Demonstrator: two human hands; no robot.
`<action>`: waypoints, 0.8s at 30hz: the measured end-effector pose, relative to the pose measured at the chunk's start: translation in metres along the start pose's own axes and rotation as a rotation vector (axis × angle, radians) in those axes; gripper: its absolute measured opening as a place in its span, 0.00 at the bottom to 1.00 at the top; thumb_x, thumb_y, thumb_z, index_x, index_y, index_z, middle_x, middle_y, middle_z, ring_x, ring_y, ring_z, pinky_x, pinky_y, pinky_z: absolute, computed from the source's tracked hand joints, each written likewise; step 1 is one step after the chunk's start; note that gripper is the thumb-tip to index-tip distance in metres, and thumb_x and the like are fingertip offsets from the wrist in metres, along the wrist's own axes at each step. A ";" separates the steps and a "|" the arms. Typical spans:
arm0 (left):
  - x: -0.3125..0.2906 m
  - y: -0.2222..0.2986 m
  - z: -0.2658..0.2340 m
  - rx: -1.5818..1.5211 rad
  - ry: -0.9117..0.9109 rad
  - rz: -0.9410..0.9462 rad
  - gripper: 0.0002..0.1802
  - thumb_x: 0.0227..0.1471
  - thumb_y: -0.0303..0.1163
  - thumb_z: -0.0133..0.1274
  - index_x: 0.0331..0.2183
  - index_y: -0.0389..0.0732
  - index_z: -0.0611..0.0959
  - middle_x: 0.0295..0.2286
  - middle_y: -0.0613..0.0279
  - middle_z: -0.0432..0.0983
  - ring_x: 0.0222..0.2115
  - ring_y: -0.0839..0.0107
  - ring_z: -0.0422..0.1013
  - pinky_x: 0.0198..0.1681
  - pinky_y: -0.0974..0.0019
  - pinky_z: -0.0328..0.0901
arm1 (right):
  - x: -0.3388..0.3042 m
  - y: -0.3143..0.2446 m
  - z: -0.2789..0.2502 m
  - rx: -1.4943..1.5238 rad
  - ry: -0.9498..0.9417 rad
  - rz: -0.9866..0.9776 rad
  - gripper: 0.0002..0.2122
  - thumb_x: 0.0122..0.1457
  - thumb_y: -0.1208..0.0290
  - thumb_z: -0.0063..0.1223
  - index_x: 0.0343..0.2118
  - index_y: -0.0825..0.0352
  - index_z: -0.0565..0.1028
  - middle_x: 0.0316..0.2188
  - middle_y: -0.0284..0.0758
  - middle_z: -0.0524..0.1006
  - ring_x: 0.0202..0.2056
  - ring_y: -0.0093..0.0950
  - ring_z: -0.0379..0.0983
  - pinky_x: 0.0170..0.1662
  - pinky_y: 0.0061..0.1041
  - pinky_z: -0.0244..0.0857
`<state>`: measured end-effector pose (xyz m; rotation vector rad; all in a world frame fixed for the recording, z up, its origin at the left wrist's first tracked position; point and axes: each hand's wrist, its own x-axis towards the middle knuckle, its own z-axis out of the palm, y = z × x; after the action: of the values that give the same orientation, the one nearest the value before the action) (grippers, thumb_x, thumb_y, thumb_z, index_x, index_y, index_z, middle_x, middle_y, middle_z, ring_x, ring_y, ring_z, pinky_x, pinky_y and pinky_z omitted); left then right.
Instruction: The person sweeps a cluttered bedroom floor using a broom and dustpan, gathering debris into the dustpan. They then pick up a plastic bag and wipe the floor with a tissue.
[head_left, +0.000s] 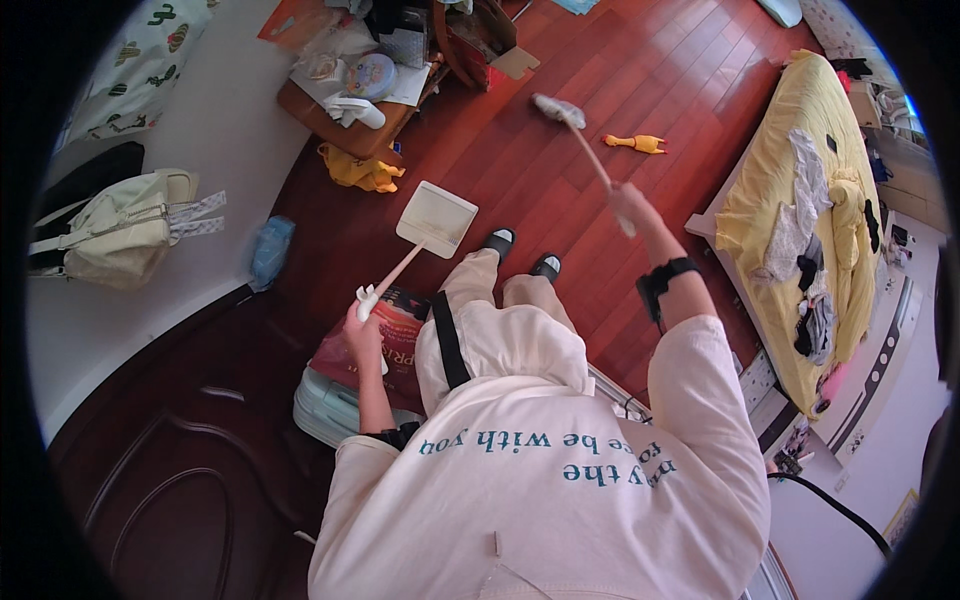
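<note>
My left hand (362, 332) is wrapped round the pink handle of a cream dustpan (440, 207). The dustpan's tray rests on the floor ahead of my feet, with its handle slanting back toward me. Out to the right, my right hand (633, 207) is closed on the upper part of a long pink-handled broom (590, 150). Its greyish, fuzzy head (558, 112) is at the floor, beyond the dustpan and apart from it. Just right of the broom head lies a yellow rubber chicken (636, 144) with orange ends.
Past the dustpan on the left are a yellow bag (360, 170) and a cluttered wooden table (320, 117). A blue plastic bag (271, 253) sits by the wall. A light-blue suitcase (325, 408) stands beside my left leg. The yellow-covered bed (760, 215) with clothes lines the right side.
</note>
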<state>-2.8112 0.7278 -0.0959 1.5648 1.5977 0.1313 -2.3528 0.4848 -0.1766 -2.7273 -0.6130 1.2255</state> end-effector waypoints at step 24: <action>-0.021 -0.021 0.039 -0.078 0.015 -0.095 0.24 0.40 0.22 0.47 0.45 0.36 0.73 0.19 0.62 0.73 0.12 0.80 0.63 0.15 0.74 0.58 | 0.000 -0.176 0.012 0.010 -0.263 -0.204 0.12 0.51 0.71 0.44 0.37 0.71 0.74 0.29 0.45 0.77 0.29 0.38 0.76 0.32 0.34 0.72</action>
<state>-2.8063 0.6871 -0.1223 1.4287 1.6561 0.1523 -2.4188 0.6453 -0.1425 -2.4395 -0.8835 1.5371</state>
